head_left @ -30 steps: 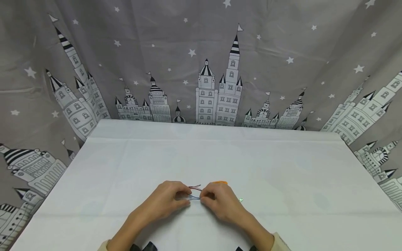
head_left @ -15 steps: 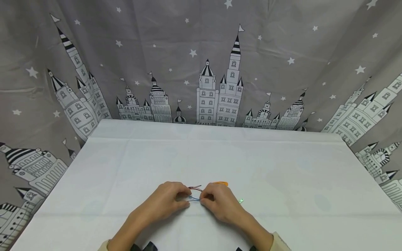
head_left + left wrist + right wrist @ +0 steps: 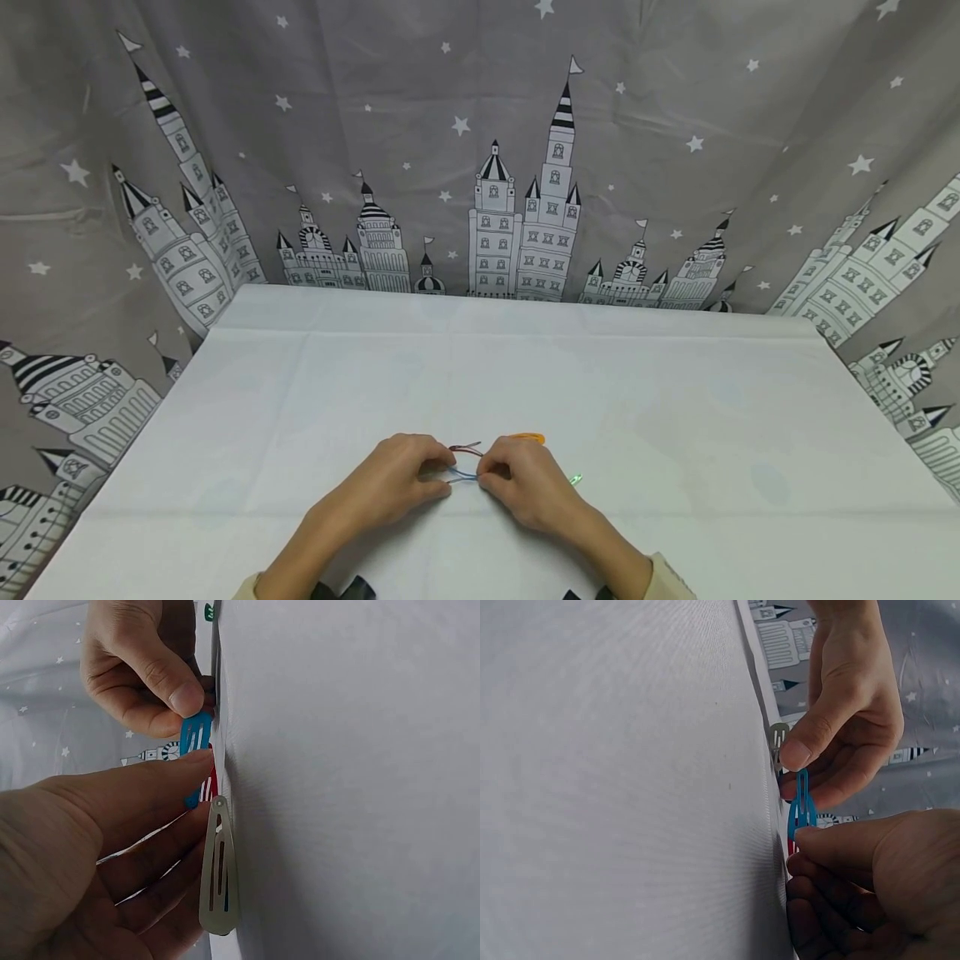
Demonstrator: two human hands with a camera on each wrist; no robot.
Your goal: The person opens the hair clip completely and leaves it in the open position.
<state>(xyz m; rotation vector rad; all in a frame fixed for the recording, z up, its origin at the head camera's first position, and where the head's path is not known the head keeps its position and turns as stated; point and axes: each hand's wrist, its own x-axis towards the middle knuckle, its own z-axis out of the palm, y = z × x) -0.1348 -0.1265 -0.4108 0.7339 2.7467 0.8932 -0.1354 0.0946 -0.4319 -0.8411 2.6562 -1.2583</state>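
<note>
Between the two hands is a blue snap hair clip, its two prongs spread apart toward the left in the head view. My right hand pinches the clip's other end between thumb and fingertips. My left hand has its thumb and index finger curved about the prong end, with a gap between those fingertips. Just behind lies a red hair clip, partly covered by the fingers. A grey-green hair clip shows beside the left fingers in the left wrist view; the left hand hides it in the head view.
An orange hair clip lies behind the right hand, partly hidden. To that hand's right is a green hair clip. White cloth covers the table, whose far edge meets a grey curtain printed with castles.
My left thumb has drawn back slightly to the left, and the blue clip's prongs stand a little wider apart. The right hand has hardly moved.
</note>
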